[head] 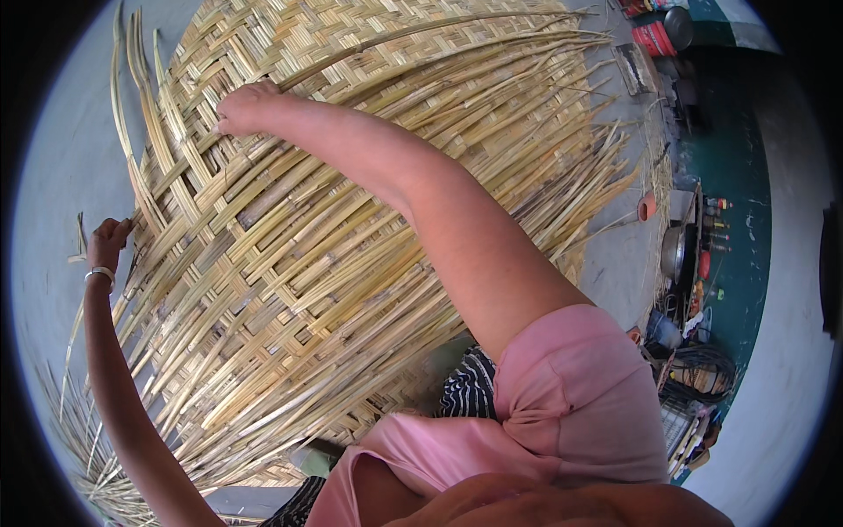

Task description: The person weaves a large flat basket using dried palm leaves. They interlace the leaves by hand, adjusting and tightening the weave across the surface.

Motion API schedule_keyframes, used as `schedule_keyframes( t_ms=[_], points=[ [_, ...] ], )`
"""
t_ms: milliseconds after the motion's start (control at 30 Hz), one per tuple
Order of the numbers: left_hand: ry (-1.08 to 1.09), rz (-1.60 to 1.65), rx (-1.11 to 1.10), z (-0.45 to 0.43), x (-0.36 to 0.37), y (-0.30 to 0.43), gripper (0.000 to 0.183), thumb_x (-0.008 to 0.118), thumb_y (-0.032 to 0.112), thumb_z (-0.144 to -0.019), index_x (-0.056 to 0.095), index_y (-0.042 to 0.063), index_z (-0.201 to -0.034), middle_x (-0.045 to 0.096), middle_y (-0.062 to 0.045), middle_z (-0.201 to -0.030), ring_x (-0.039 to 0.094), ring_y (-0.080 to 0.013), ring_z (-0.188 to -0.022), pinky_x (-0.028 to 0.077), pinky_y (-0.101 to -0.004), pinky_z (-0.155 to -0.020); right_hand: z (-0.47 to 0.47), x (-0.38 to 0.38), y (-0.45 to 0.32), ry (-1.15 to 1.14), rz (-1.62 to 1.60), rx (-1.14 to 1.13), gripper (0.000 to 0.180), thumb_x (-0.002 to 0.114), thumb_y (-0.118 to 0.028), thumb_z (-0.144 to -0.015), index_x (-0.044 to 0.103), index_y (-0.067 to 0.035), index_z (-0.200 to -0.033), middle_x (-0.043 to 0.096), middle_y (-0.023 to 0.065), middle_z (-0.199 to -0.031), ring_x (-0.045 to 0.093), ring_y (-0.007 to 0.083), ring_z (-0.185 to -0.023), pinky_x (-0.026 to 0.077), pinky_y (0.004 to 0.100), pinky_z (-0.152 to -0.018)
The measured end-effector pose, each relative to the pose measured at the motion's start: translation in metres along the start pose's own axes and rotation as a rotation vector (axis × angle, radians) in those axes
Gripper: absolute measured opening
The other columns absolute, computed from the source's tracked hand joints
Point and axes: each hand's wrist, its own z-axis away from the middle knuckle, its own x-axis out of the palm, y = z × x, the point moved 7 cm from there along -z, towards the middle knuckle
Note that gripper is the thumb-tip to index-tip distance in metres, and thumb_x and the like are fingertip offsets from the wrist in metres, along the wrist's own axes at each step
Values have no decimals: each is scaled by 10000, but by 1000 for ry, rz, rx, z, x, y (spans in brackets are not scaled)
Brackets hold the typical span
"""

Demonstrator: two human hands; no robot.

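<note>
A large mat of woven split-cane strips [290, 263] lies on the floor before me, with long strip ends fanning out towards the right and lower left. My right hand [250, 109], fingers curled, is on the mat's upper left part, at a long darker strip [369, 45] that runs up to the right; whether the fingers grip it is hidden. At the mat's left edge is my left hand [110, 237], a bangle on its wrist, with fingertips pinched on the end of a cane strip. Several loose strip ends [135, 79] stick out past the upper left edge.
Along the wall at right stand a red tin [652, 39], a metal pan [674, 253], a coil of black cable [701, 372] and small bottles. An orange cup [647, 207] is on the floor near them. Loose thin strips [112, 484] are heaped at lower left.
</note>
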Motion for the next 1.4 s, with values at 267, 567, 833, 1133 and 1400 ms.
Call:
schedule_keyframes(
  t_ms=[267,567,833,1133,1400],
  points=[
    [35,-16,-4,-2,-9,-47,336,636,338,-891,652,18,-790,538,-9,-606,450,-94,-569,382,-293,-548,4,-7,-7,-19,-53,13,438,549,-500,-900,649,-155,-1150,617,107,-1210,541,296,-1180,355,489,-1023],
    [21,-130,-9,4,-12,-93,373,614,386,-886,621,28,-782,566,-83,-619,471,-174,-578,408,-364,-579,-12,8,-1,58,-34,-82,342,497,-408,-878,659,-152,-1038,665,100,-1060,628,282,-992,460,458,-908],
    [68,-205,-47,35,-11,2,486,594,546,-862,698,87,-981,690,-97,-839,642,-253,-806,486,-379,-752,21,-27,-10,139,7,14,296,576,-318,-822,644,-154,-1059,676,128,-1035,636,305,-958,505,428,-816],
    [-45,-7,-135,66,10,1,460,642,533,-846,695,88,-948,691,-82,-803,618,-216,-700,491,-360,-692,38,-3,-7,116,45,-199,333,562,-446,-901,574,-113,-910,634,106,-771,615,297,-754,472,440,-689],
    [-20,-152,-85,67,4,13,415,655,500,-850,697,92,-912,657,-43,-731,574,-156,-662,470,-327,-661,35,6,-4,103,71,-224,283,572,-410,-903,559,-130,-939,623,99,-772,610,293,-764,471,436,-692]
  ],
)
